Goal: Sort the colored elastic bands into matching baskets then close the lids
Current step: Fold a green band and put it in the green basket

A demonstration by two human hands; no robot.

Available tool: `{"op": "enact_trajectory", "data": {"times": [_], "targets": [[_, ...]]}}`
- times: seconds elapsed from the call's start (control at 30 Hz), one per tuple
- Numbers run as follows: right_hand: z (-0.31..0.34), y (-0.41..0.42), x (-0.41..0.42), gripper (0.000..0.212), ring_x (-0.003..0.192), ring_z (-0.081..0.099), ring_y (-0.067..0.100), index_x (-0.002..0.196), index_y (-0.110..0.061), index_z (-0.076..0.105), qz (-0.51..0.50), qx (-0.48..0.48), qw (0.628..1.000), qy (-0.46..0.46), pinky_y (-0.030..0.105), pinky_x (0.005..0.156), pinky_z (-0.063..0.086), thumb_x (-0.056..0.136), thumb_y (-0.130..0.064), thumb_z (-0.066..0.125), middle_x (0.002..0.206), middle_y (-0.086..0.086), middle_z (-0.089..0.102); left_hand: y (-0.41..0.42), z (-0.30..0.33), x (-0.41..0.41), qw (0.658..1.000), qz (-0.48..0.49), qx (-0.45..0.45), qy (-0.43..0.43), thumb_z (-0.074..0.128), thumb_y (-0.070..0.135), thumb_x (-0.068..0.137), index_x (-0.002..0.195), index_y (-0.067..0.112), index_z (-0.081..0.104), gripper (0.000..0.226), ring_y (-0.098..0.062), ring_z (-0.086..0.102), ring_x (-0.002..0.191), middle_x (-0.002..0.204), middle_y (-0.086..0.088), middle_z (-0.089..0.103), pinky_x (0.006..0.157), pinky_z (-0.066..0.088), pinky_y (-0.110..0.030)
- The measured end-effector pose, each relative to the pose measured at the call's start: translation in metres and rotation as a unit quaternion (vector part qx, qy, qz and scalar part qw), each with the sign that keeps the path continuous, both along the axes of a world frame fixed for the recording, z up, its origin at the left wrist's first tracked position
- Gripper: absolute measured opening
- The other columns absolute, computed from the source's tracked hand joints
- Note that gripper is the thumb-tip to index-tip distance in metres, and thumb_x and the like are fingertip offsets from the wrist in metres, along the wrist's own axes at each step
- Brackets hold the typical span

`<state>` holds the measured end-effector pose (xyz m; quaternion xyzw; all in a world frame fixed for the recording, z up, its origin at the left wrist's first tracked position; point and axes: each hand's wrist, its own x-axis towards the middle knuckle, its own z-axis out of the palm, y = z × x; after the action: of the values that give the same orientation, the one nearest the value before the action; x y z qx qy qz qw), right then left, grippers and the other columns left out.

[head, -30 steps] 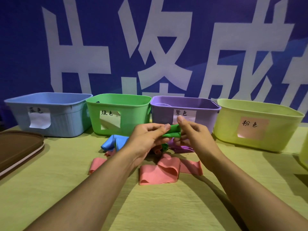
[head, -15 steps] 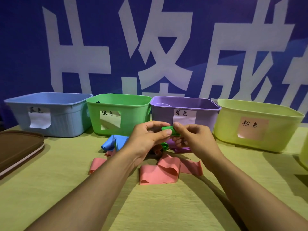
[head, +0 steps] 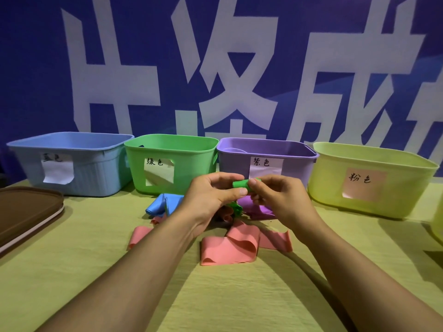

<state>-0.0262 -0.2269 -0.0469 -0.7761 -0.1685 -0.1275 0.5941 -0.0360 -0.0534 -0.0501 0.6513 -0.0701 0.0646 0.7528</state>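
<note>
A small green band [head: 240, 183], rolled up, is pinched between both hands above the table [head: 72, 271], the left hand [head: 211, 195] and right hand [head: 279, 196] each curled round an end. Below lie pink bands [head: 230, 248], a blue band [head: 163, 203] and a purple band [head: 254, 207]. Behind stand blue [head: 72, 164], green [head: 172, 161], purple [head: 266, 159] and yellow [head: 371, 178] baskets.

Rolled green band [head: 240, 183] pinched between both hands (above the pile) — pink bands [head: 230, 248], blue band [head: 159, 206], purple band [head: 254, 207] on table; four open baskets behind.

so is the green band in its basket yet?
Out. Both hands, left hand and right hand, pinch the green band in front of the green basket.
</note>
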Motion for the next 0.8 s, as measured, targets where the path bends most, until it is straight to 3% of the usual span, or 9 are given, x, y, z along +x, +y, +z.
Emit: {"op": "enact_trajectory", "data": {"times": [0.1, 0.2, 0.3, 0.5, 0.63, 0.8], "targets": [[-0.001, -0.001, 0.001, 0.013, 0.064, 0.066, 0.005, 0.096, -0.013, 0.078, 0.02, 0.026, 0.999, 0.003, 0.016, 0.062, 0.052, 0.095, -0.023, 0.071, 0.072, -0.003, 0.075, 0.0, 0.003, -0.001, 1.0, -0.012, -0.021, 0.001, 0.083, 0.0, 0.074, 0.105, 0.008, 0.074, 0.033, -0.036, 0.07, 0.114, 0.111, -0.023, 0.075, 0.109, 0.051, -0.046], [-0.001, -0.002, 0.002, 0.014, 0.073, 0.072, 0.009, 0.102, -0.008, 0.078, 0.052, 0.065, 0.996, 0.018, 0.019, 0.069, 0.055, 0.093, -0.018, 0.072, 0.084, 0.002, 0.079, 0.0, 0.004, -0.001, 0.997, -0.036, -0.065, 0.005, 0.082, 0.012, 0.068, 0.108, 0.0, 0.071, 0.043, -0.036, 0.071, 0.111, 0.11, -0.023, 0.075, 0.105, 0.054, -0.04], [-0.001, -0.004, 0.003, 0.018, 0.083, 0.075, 0.017, 0.106, -0.004, 0.077, 0.07, 0.092, 0.993, 0.026, 0.022, 0.074, 0.058, 0.091, -0.014, 0.073, 0.095, 0.01, 0.079, 0.0, 0.002, -0.001, 0.997, -0.04, -0.066, 0.0, 0.077, 0.004, 0.081, 0.105, -0.003, 0.072, 0.026, -0.036, 0.073, 0.108, 0.107, -0.023, 0.076, 0.101, 0.056, -0.036], [0.001, -0.002, 0.003, 0.017, 0.074, 0.073, 0.013, 0.106, 0.0, 0.076, 0.07, 0.104, 0.991, 0.036, 0.019, 0.068, 0.056, 0.093, -0.01, 0.072, 0.09, 0.013, 0.079, 0.0, 0.004, 0.003, 0.999, 0.012, -0.006, -0.033, 0.075, -0.001, 0.086, 0.097, -0.001, 0.074, 0.011, -0.017, 0.075, 0.074, 0.084, -0.01, 0.078, 0.07, 0.058, -0.017], [0.001, 0.001, 0.002, 0.017, 0.073, 0.073, 0.013, 0.106, 0.0, 0.076, 0.062, 0.11, 0.991, 0.037, 0.018, 0.067, 0.056, 0.093, -0.01, 0.071, 0.088, 0.012, 0.079, 0.0, 0.004, 0.003, 0.999, 0.019, 0.003, -0.047, 0.075, 0.001, 0.087, 0.095, 0.003, 0.075, 0.009, -0.014, 0.075, 0.073, 0.082, -0.006, 0.078, 0.069, 0.058, -0.017], [-0.004, 0.013, -0.001, 0.014, 0.093, 0.077, 0.03, 0.103, -0.005, 0.077, 0.057, 0.198, 0.977, 0.058, 0.027, 0.078, 0.062, 0.093, -0.011, 0.071, 0.096, 0.014, 0.079, -0.007, 0.001, 0.002, 0.996, 0.05, -0.055, -0.047, 0.081, 0.012, 0.083, 0.092, 0.009, 0.078, 0.01, -0.02, 0.076, 0.085, 0.092, -0.011, 0.08, 0.082, 0.06, -0.025]]}}
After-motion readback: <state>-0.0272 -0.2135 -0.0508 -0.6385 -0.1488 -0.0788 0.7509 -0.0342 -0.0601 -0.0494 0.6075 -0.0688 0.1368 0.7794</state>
